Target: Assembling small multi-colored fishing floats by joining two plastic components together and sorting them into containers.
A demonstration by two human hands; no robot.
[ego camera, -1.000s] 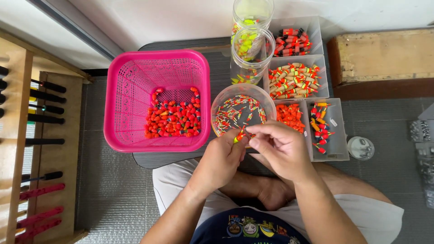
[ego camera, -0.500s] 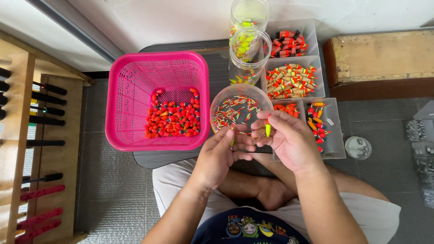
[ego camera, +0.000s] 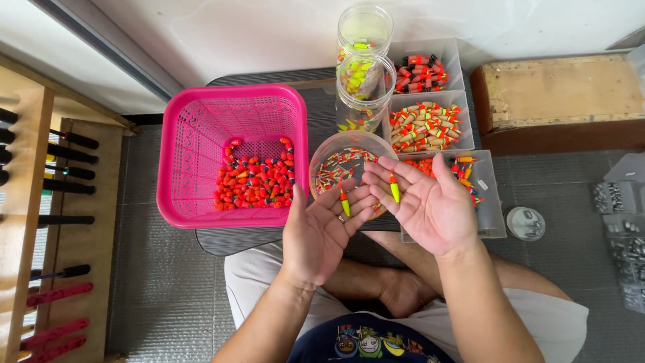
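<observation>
Both hands have parted and turned palm up since the earlier frame, when they were pinched together over the round tub (ego camera: pixel 346 168). My left hand (ego camera: pixel 321 232) lies open, one small float (ego camera: pixel 344 199) loose on its fingers; my right hand (ego camera: pixel 430 205) lies open too, a second float (ego camera: pixel 395 192) resting likewise, neither gripped, presumably flat for inspection. Both hover just this side of the tub, which holds mixed floats. Left of the tub, the pink basket (ego camera: pixel 195 141) holds red-orange pieces. Beyond it, two clear jars (ego camera: pixel 365 74) hold yellow-green ones; right, trays (ego camera: pixel 430 121) hold sorted floats.
</observation>
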